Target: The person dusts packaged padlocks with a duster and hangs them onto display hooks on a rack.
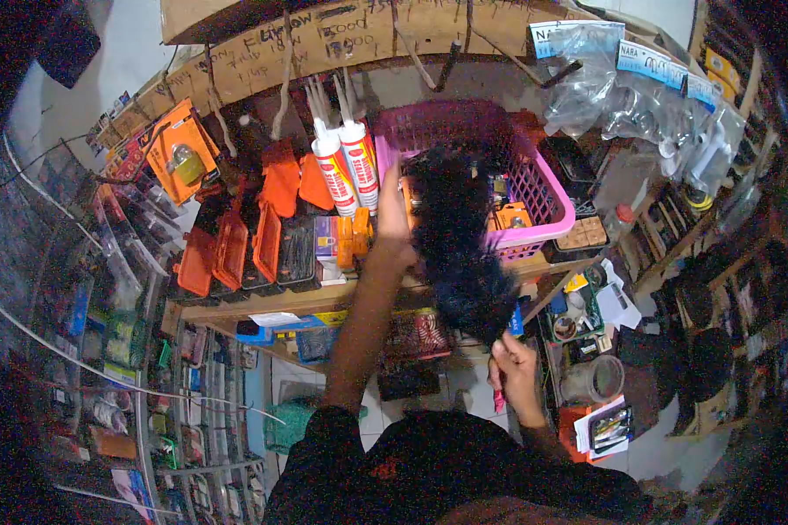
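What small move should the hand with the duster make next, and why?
Probably a short sweep of the black duster toward the right side of the pink basket: the right hand holds it by its lower end, it overlaps the basket in view, and the left hand and sealant tubes are at the left.

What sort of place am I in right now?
Probably a small hardware shop: there are sealant tubes, a packaged padlock, and a wooden beam with handwritten figures that look like prices.

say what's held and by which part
The right hand holds a dark fluffy duster by its near end; whether the left hand grips the basket is unclear.
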`<state>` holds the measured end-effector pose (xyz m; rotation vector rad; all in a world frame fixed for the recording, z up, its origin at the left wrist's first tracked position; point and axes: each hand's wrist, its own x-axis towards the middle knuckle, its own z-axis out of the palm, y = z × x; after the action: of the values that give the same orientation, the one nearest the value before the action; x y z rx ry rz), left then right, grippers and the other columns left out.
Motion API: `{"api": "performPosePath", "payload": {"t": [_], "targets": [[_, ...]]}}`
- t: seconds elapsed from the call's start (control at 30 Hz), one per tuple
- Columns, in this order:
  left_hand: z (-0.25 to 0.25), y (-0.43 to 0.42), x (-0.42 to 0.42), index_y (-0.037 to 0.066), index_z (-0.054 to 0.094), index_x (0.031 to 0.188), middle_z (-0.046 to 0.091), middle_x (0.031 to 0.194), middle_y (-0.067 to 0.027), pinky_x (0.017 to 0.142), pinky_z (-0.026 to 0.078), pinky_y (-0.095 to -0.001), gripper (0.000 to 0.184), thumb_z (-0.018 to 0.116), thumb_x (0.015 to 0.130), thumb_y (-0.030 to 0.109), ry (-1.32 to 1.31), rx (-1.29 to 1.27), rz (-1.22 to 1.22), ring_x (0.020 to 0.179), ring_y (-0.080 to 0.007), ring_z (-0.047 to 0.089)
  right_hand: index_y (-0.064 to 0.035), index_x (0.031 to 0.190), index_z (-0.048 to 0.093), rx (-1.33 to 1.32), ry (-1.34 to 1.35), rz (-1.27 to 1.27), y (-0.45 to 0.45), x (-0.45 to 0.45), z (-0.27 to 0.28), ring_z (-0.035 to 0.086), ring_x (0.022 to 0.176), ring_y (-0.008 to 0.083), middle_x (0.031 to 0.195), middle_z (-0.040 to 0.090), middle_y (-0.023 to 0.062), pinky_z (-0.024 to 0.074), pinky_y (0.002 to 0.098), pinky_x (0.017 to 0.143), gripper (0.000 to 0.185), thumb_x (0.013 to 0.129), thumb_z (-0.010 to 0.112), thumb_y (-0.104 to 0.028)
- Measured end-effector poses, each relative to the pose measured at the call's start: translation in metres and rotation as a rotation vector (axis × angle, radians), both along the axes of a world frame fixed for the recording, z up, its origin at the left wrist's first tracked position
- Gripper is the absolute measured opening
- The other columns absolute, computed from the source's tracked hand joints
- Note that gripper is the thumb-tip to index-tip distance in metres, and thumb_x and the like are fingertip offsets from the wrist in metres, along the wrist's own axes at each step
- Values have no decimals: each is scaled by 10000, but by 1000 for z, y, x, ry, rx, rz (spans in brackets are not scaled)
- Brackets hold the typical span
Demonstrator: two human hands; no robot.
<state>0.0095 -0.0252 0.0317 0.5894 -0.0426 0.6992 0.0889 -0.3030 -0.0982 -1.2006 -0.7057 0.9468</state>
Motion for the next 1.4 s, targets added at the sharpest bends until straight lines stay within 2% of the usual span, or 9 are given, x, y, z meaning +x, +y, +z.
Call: {"api": "performPosePath", "payload": {"t": [0.23, 0.33, 0.63, 0.7, 0.9, 1.0, 1.17, 1.2, 1.4], "targets": [[5, -8, 6, 79, 609, 1122, 673, 986, -93, 797, 525, -370, 515, 379, 932, 499, 51, 160, -145, 856, -215, 653, -32, 755, 554, -32, -140, 27, 3, -2, -1, 428, 424, 55, 548, 493, -1, 318, 222, 395, 252, 956, 537, -183], [22, -32, 0, 56, 598, 1148, 667, 1030, -98, 837, 515, -357, 540, 371, 935, 497, 391, 159, 467, 905, -243, 648, -29, 730, 534, 4, -147, -54, 9, -2, 3, 393, 375, 76, 483, 452, 8, 289, 238, 362, 292, 972, 501, -189], [5, -10, 4, -43, 581, 1130, 665, 993, -185, 835, 520, -359, 718, 254, 930, 564, 133, 251, 89, 901, -270, 648, -2, 821, 571, -53, -463, -242, -5, -27, -112, 428, 524, 53, 599, 474, -22, 334, 232, 475, 236, 966, 519, -180], [5, -12, 9, -28, 588, 1130, 667, 1004, -167, 835, 519, -360, 693, 286, 929, 562, 120, 219, 103, 900, -265, 648, -6, 787, 560, -101, -342, -123, -1, -27, -27, 419, 502, 56, 587, 477, -12, 326, 234, 463, 255, 967, 520, -183], [15, -24, 3, 53, 594, 1162, 668, 1009, -105, 794, 516, -351, 533, 427, 921, 498, 685, 162, 571, 891, -228, 646, -31, 718, 504, -36, -217, -88, 25, -19, -2, 421, 477, 59, 563, 461, -13, 318, 237, 448, 293, 968, 519, -181], [4, -9, -1, -7, 562, 1178, 660, 1016, -159, 798, 514, -374, 638, 337, 930, 536, 138, 18, -1, 880, -267, 648, -32, 743, 517, 0, -281, -179, 17, -41, -67, 409, 479, 56, 573, 454, -22, 306, 235, 444, 247, 956, 529, -155], [-2, -3, 7, -88, 530, 1165, 642, 982, -253, 792, 516, -441, 756, 238, 932, 568, 60, 100, -120, 845, -368, 645, -36, 785, 528, -23, -273, -200, -2, -41, -165, 401, 503, 46, 580, 442, -34, 297, 224, 457, 206, 952, 530, -156], [0, -5, 4, -88, 526, 1170, 640, 989, -253, 786, 519, -438, 759, 238, 929, 572, 84, 124, -67, 847, -364, 645, -36, 785, 526, -81, -49, -168, 1, -42, -143, 401, 509, 45, 582, 443, -34, 297, 224, 461, 207, 952, 531, -159], [23, -28, 4, -79, 528, 1173, 642, 977, -238, 773, 532, -422, 789, 229, 911, 603, 304, 308, 233, 851, -339, 646, -45, 737, 473, -25, -307, -233, 12, -50, -127, 398, 534, 37, 581, 423, -38, 300, 236, 471, 254, 951, 530, -170]]}}
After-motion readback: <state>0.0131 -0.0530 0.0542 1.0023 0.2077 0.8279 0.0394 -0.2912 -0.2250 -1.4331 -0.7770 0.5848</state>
